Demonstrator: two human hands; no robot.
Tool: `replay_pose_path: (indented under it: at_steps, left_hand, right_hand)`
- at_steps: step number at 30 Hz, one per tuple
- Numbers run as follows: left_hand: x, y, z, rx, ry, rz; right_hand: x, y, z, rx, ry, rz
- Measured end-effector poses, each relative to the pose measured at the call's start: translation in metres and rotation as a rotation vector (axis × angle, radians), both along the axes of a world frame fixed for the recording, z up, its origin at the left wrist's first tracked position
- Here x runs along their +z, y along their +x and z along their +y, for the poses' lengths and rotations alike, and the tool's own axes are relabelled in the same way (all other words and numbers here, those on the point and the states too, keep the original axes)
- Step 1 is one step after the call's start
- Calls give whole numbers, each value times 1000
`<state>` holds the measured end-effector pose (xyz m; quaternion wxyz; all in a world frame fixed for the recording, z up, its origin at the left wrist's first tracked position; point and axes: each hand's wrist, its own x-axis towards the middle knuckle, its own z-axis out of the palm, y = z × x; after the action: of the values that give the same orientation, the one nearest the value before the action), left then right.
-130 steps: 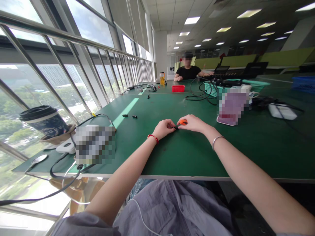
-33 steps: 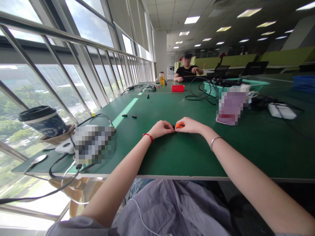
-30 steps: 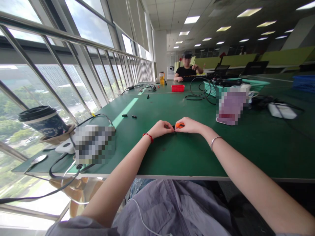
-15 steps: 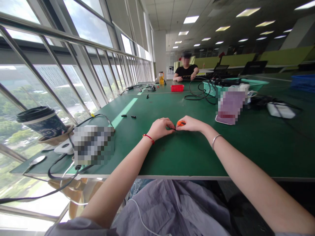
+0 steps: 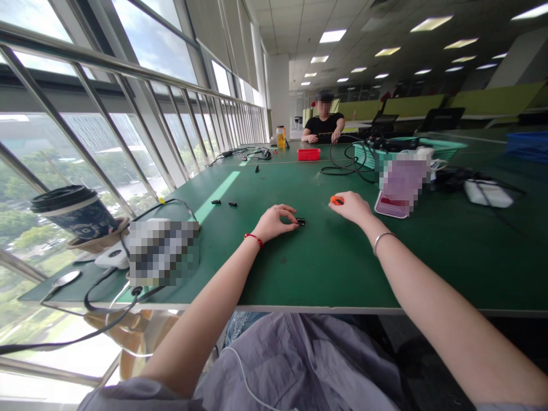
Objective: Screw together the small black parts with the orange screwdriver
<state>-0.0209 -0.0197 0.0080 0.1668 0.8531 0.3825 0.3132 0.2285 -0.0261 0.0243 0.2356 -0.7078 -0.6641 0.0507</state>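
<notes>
My left hand [image 5: 277,223], with a red bracelet at the wrist, rests low over the green tabletop. Its thumb and fingertips pinch a small black piece [image 5: 301,221], which sticks out to the right of them. Closed around an orange-and-black tool [image 5: 337,200] is my right hand [image 5: 351,206], raised a little to the right and farther from me. The tool's exact kind and its tip cannot be made out. Two similar small black pieces, one nearer the green strip [image 5: 216,201] and one beside it [image 5: 232,204], lie left of my left hand.
A phone [image 5: 391,204] leans against a teal basket [image 5: 363,154] of black cables at right. A red tray [image 5: 309,154] stands farther back, before a person [image 5: 324,123]. At left are a lidded cup [image 5: 77,214], white devices [image 5: 112,255] and cables by the railing.
My right hand has moved right and away from my left hand with the orange-and-black tool. My left hand has shifted slightly left, and the small black piece now shows at its fingertips.
</notes>
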Motion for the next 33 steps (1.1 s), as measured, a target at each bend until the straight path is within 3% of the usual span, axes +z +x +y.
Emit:
replay_pose_path:
  at_steps: [6, 10, 17, 19, 22, 28, 33]
  left_hand:
    - [-4, 8, -2, -14, -150, -41]
    - [1, 3, 1, 70, -144, -40]
    - [22, -64, 10, 648, -98, 203]
    - [25, -82, 11, 737, -127, 258]
    - [28, -94, 9, 787, -156, 264]
    - [28, -93, 8, 857, -82, 155]
    - [22, -99, 13, 829, -128, 95]
  right_hand:
    - [-3, 5, 2, 1, -23, -22]
    - [-3, 2, 1, 33, -17, -41]
    - [-3, 1, 0, 58, -33, -70]
    - [-3, 0, 0, 64, -34, -80]
    - [-3, -1, 0, 93, -50, -89]
    - [-3, -1, 0, 140, -82, -103]
    - [-2, -3, -1, 165, -96, -113]
